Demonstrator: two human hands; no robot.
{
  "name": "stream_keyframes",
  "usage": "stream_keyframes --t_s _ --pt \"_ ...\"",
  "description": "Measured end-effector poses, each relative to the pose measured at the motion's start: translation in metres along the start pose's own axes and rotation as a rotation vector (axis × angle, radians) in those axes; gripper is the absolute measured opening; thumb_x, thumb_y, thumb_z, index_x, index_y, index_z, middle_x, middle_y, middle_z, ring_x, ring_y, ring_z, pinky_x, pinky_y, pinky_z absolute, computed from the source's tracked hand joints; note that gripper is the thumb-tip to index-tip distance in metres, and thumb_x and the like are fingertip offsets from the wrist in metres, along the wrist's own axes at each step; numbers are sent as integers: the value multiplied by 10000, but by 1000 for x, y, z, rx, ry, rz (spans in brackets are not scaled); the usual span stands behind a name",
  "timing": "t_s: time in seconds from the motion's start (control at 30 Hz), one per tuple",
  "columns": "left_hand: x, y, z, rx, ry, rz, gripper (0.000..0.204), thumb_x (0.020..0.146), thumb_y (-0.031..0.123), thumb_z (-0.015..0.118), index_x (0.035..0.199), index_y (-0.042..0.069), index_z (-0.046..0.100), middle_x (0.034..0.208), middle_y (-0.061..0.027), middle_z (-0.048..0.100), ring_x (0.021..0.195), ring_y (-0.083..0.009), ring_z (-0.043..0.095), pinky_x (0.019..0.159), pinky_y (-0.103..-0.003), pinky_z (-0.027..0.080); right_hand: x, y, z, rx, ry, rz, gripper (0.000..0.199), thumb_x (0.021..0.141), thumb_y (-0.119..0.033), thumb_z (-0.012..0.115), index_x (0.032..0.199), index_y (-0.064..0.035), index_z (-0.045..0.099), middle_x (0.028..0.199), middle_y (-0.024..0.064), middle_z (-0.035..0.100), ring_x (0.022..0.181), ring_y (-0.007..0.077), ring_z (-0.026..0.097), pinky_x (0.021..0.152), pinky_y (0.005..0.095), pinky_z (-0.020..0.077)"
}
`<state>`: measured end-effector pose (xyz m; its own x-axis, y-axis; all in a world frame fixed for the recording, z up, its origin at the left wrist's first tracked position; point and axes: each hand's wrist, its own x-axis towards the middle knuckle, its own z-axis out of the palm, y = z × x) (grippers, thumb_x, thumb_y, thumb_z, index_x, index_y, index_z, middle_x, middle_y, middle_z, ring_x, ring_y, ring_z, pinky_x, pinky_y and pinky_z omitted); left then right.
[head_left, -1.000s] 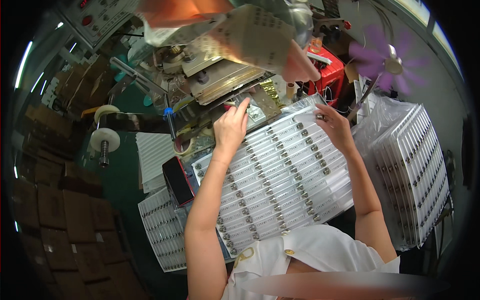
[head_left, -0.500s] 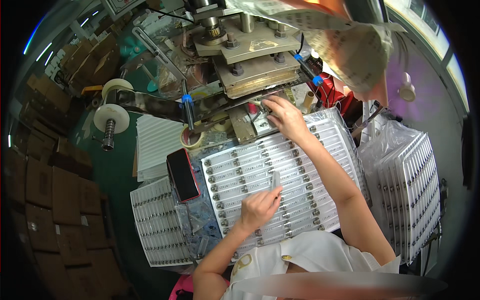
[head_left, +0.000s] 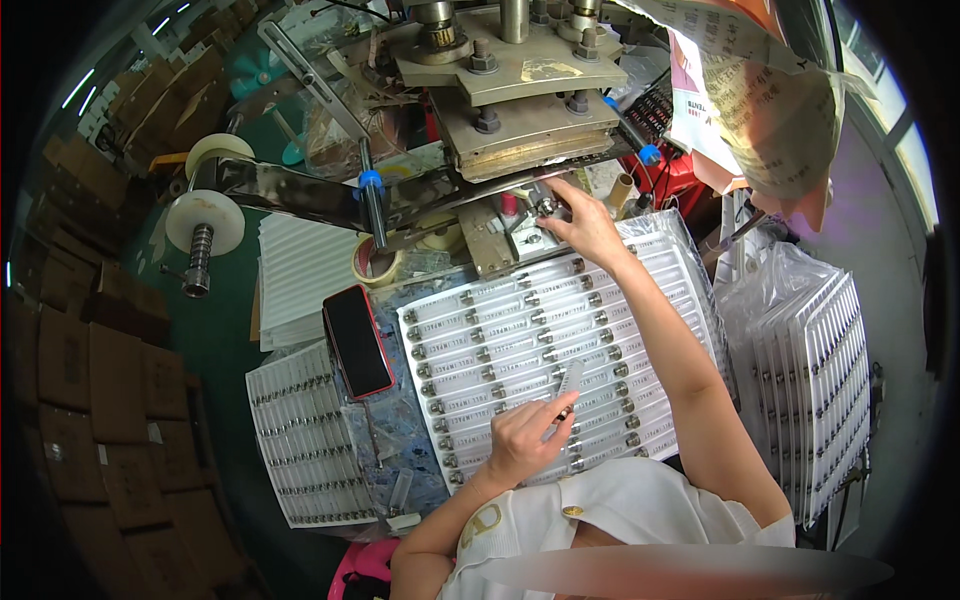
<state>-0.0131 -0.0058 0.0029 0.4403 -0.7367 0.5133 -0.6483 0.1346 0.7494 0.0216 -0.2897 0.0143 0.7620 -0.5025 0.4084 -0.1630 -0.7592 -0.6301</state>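
From the head view, your left hand [head_left: 527,440] rests low on the big white tray [head_left: 690,330] of slim tubes in front of you, fingers pinched on one clear tube [head_left: 568,383] that it lifts just off the rows, its tip pointing far and right. Your right hand [head_left: 583,222] reaches far across the tray to the press machine [head_left: 520,100], fingertips closed on a small metal-capped piece [head_left: 546,206] at the fixture block under the press plate. The two hands are well apart, one at the near edge of the tray, one at its far edge.

The tray lies tilted, its rows of tubes with dark metal caps running left to right. Just left of it a phone in a red case [head_left: 358,340] lies face up on the blue worktop. Further left and nearer, a second tray of tubes [head_left: 305,440] sits flat, and beyond it a stack of white ribbed sheets [head_left: 300,275]. At the right, more filled trays in clear bags [head_left: 815,380] stand on edge. A white spool [head_left: 204,220] sits on the machine's left arm, and brown cartons [head_left: 90,380] line the far left.
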Motion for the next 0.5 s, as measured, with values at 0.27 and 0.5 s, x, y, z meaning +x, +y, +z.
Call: stream_keyframes --t_s 0.27,0.5 --pt "1 3 3 -14 -15 -15 302 743 36 710 1040 85 700 599 -38 573 479 -178 540 458 -294 430 7 -4 -7 -43 -89 -34 563 769 -239 743 1270 -105 524 1220 158 598 1092 341 579 919 399 468" --pt "3 3 2 -30 -15 -3 292 749 35 706 1038 76 698 620 -45 596 495 -179 556 465 -287 439 10 -3 -10 -50 -137 -32 550 776 -245 736 1274 -126 535 1242 144 592 1107 336 575 929 401 471"
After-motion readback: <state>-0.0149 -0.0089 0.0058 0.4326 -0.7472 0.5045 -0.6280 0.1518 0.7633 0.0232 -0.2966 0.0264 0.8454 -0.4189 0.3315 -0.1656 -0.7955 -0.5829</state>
